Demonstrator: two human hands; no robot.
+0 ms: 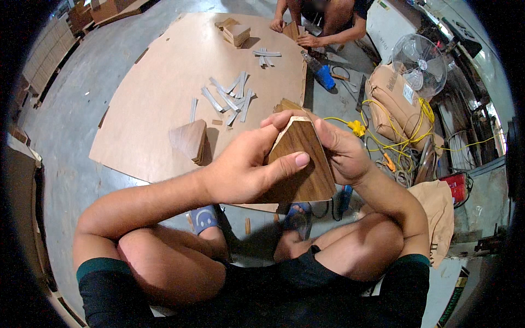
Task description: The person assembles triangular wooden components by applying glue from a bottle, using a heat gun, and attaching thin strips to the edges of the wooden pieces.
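Observation:
Both hands hold a brown wood-grain board piece (306, 164) with a slanted side and a pale raw edge at its top left. My left hand (243, 164) grips it from the left, thumb lying flat across its face. Along its right edge, the fingers of my right hand (345, 153) are curled; their tips are partly hidden. Just beyond the hands, more wood-grain pieces (292, 104) show in part. Left of my left hand, a stack of similar wood pieces (188, 141) rests on a large brown sheet (147, 93).
Grey strips (229, 98) lie scattered on the sheet, with another wood stack (236, 34) farther off. A co-worker's hands (309, 41) hold a wood piece at the far side. At right are a blue-capped bottle (322, 74), a fan (419, 64), paper sacks (394, 98) and a yellow cord (377, 131).

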